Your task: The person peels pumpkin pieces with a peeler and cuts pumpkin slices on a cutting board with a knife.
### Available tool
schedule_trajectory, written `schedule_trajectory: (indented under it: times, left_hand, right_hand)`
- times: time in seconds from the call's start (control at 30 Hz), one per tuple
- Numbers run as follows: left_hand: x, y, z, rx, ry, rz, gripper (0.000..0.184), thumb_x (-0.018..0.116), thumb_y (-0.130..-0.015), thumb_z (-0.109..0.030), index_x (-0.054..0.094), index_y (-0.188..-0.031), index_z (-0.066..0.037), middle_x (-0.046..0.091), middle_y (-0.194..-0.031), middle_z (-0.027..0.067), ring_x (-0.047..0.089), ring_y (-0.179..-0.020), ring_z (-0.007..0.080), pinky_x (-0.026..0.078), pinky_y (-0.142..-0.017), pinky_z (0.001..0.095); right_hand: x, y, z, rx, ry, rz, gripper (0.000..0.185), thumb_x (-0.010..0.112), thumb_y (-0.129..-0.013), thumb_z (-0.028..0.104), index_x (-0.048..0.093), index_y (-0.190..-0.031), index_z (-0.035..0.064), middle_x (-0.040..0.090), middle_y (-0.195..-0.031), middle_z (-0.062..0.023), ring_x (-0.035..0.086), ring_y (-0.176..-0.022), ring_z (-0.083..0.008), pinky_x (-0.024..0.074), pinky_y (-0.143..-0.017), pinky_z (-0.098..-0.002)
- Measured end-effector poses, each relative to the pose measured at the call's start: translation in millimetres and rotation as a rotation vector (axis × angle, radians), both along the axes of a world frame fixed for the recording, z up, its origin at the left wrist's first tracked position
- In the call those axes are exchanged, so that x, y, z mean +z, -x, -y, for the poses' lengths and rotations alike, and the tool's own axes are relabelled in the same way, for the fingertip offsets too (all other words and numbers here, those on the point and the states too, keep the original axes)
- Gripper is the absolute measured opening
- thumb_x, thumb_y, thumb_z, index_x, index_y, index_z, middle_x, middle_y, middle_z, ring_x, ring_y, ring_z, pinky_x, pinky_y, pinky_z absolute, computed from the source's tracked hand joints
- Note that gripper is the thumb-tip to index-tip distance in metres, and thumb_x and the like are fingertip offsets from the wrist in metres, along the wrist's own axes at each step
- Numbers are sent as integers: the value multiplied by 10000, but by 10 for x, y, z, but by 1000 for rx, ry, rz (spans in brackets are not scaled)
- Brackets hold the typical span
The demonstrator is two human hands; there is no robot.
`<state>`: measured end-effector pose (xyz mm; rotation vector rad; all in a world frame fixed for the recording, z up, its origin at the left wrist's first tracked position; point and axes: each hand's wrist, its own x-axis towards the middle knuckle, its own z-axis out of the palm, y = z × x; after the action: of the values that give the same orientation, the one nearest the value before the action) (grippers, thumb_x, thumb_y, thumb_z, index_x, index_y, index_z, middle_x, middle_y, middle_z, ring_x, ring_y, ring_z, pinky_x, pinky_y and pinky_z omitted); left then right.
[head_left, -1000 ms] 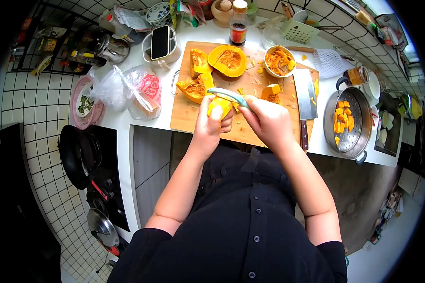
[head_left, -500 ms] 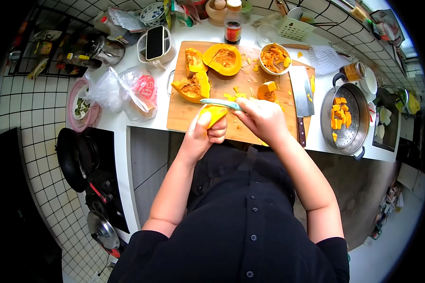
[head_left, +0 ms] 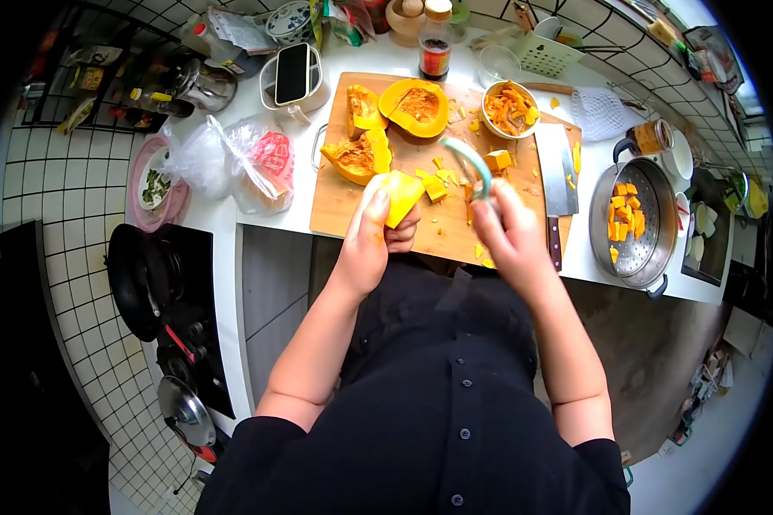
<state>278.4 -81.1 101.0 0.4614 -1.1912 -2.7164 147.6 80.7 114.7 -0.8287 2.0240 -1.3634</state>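
My left hand (head_left: 371,239) is closed round a yellow piece of pumpkin (head_left: 401,196), held just above the near part of the wooden cutting board (head_left: 335,206). In my right hand (head_left: 514,230) is a pale green peeler (head_left: 470,154), raised to the right of that piece and slightly blurred. Larger pumpkin chunks lie at the board's back left, among them a hollowed section (head_left: 414,108) and a wedge (head_left: 358,157). Small pieces and peelings (head_left: 435,185) are scattered between my hands. A smaller chunk (head_left: 497,160) sits partly behind the peeler.
At the board's right lies a cleaver (head_left: 556,176). A bowl of pumpkin scraps (head_left: 487,112) stands at the back. Right of the board is a steamer pot (head_left: 599,225) holding pumpkin cubes. Plastic bags (head_left: 262,176) and a container with a phone (head_left: 293,75) are on the left.
The peeler has come away from the pumpkin piece, moving right and up with my right hand. My left hand has turned the piece, so more of its flat yellow face shows.
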Motion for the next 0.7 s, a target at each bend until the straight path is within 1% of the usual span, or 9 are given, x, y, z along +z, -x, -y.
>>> schedule_trajectory:
  times: [0.03,0.07,0.13,0.23,0.33,0.43,0.5,0.6,0.7]
  left_hand:
    - [33,29,-14,14,34,37,252,325,-1000,-315,391,-1114,-100,399,-769,3,295,-569,39,252,-490,170]
    - [37,54,-34,38,19,53,249,324,-1001,-312,392,-1117,-102,400,-772,3,296,-571,39,253,-490,170]
    - [37,93,-91,85,-14,88,244,323,-1005,-306,393,-1124,-105,402,-776,2,299,-575,39,254,-489,169]
    - [93,142,-199,131,42,152,315,343,-986,-355,464,-1104,-89,397,-779,-6,286,-572,42,229,-476,174]
    - [124,154,-224,149,38,176,323,353,-984,-353,467,-1129,-87,412,-777,-3,295,-575,43,231,-477,173]
    - [18,97,-156,69,-32,87,255,322,-1013,-283,398,-1174,-101,463,-839,26,320,-590,43,274,-498,174]
    - [39,85,-186,89,-8,89,258,318,-1014,-280,398,-1178,-98,468,-836,30,321,-590,44,275,-502,176]
    - [36,66,-187,109,30,67,270,320,-1007,-281,393,-1190,-96,468,-828,33,326,-592,49,283,-510,183]
    - [155,13,-223,104,77,14,287,334,-991,-294,387,-1190,-95,461,-821,33,335,-597,57,292,-517,193]
  right_hand:
    - [34,-92,14,24,12,-13,160,571,-908,172,540,-989,38,562,-655,-129,580,-550,-261,443,-521,-347]
    - [65,-174,31,47,22,-26,163,572,-905,168,537,-995,36,561,-656,-133,585,-556,-274,446,-526,-353]
    - [65,-285,56,72,58,-216,166,588,-891,165,544,-992,40,575,-669,-152,606,-602,-323,461,-535,-379]
    - [13,-362,83,45,61,-315,158,600,-879,164,559,-975,45,587,-663,-147,612,-604,-316,475,-533,-380]
    - [23,-353,94,52,27,-407,159,608,-871,167,566,-967,48,588,-655,-142,616,-603,-306,481,-528,-377]
    - [72,-322,90,63,-28,-507,156,614,-867,173,566,-955,53,585,-648,-136,618,-601,-296,482,-522,-376]
    - [60,-303,92,42,-25,-560,148,616,-865,174,565,-941,57,583,-642,-128,618,-599,-289,481,-518,-374]
    - [56,-290,95,50,1,-550,126,606,-876,179,561,-907,65,579,-630,-129,613,-579,-287,481,-507,-381]
    - [-106,-164,92,-31,-150,-583,139,586,-895,202,568,-891,64,579,-625,-148,611,-573,-308,478,-499,-400]
